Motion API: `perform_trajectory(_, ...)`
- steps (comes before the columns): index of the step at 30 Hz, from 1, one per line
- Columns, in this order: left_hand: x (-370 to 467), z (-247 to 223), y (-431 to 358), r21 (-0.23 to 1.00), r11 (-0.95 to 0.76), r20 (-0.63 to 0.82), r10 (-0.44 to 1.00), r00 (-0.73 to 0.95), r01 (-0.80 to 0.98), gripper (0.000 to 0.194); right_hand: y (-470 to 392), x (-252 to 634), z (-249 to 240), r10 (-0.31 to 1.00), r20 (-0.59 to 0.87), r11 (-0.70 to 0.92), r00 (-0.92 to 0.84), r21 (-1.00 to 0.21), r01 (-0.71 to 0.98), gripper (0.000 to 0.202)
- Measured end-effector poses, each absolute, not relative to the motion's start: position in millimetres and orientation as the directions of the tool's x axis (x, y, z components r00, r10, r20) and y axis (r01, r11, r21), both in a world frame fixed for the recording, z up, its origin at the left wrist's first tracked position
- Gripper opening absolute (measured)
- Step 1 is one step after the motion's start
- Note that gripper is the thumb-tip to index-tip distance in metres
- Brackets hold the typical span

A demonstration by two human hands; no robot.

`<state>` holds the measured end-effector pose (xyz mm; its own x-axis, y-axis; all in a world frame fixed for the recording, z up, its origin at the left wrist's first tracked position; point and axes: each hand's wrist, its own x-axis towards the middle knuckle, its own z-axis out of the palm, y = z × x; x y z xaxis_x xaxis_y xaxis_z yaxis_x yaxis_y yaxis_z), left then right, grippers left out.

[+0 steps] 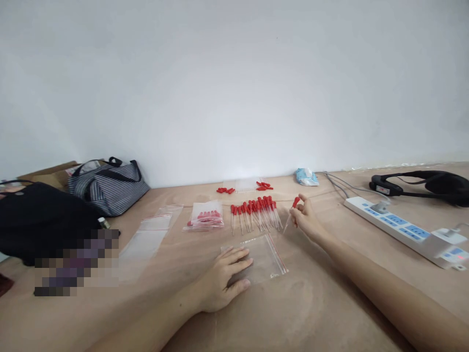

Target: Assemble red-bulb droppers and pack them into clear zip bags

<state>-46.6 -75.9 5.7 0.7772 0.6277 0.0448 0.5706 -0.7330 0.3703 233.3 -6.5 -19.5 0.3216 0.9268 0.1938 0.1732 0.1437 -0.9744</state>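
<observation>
My left hand (pixel 225 278) lies with its fingers spread on the left part of a clear zip bag (pixel 262 256), whose red-lined opening faces right. Between the fingertips of my right hand (pixel 302 217) is a glass dropper (pixel 295 202) with a red rubber bulb, its thin tip pointing down and left. Just left of it, several red-bulbed droppers (pixel 254 210) lie in a row, bulbs toward the wall. Further left is a zip bag with red bulbs inside (pixel 207 216). Behind the row are loose red bulbs (pixel 264 186) and more at the left (pixel 225 190), with thin clear tubes between them.
Flat zip bags (pixel 146 239) lie on the left. Beyond them are a black bag (pixel 44 215) and a striped bag (pixel 110 186). A white power strip (pixel 392 222), a black strapped device (pixel 421 186) and a blue-white packet (pixel 307 177) are on the right.
</observation>
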Motion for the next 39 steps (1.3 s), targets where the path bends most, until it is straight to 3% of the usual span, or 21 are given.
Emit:
perform_trajectory(8,-47.5,-1.5,-75.4,0.43,-0.68,0.075,0.682,0.727,0.594,0.048,-41.7,197.7,-31.3,0.961,0.204,0.209,0.189,-0.978,-0.002,0.062)
perform_trajectory(15,-47.8,-0.3,-75.5,0.43,-0.67,0.067,0.692,0.719,0.605,0.05,-38.1,202.3,-35.5,0.943,0.242,0.256,0.229,-0.966,-0.033,0.054)
perform_trajectory(21,-48.6,-2.0,-75.0,0.448,-0.669,0.067,0.686,0.724,0.593,0.051,-44.3,200.2,-32.4,0.977,0.123,0.144,0.174,-0.983,-0.113,0.057)
perform_trajectory(25,-49.0,-2.7,-74.8,0.461,-0.679,0.097,0.679,0.728,0.572,0.057,-51.6,194.8,-33.2,0.998,0.065,0.066,0.011,-0.977,-0.202,0.053)
perform_trajectory(28,-48.4,-2.8,-75.0,0.458,-0.675,0.093,0.683,0.725,0.578,0.059,-55.3,196.3,-32.1,0.99,0.076,0.057,-0.117,-0.986,-0.155,0.048)
perform_trajectory(33,-47.4,-2.0,-75.3,0.454,-0.669,0.08,0.688,0.721,0.588,0.058,-56.6,205.4,-25.7,0.947,0.032,0.06,-0.319,-0.995,0.077,0.038)
perform_trajectory(39,-46.3,-2.2,-75.4,0.442,-0.688,0.1,0.675,0.731,0.575,0.059,-59.1,203.7,-25.2,0.922,-0.034,0.036,-0.385,-0.984,0.172,0.038)
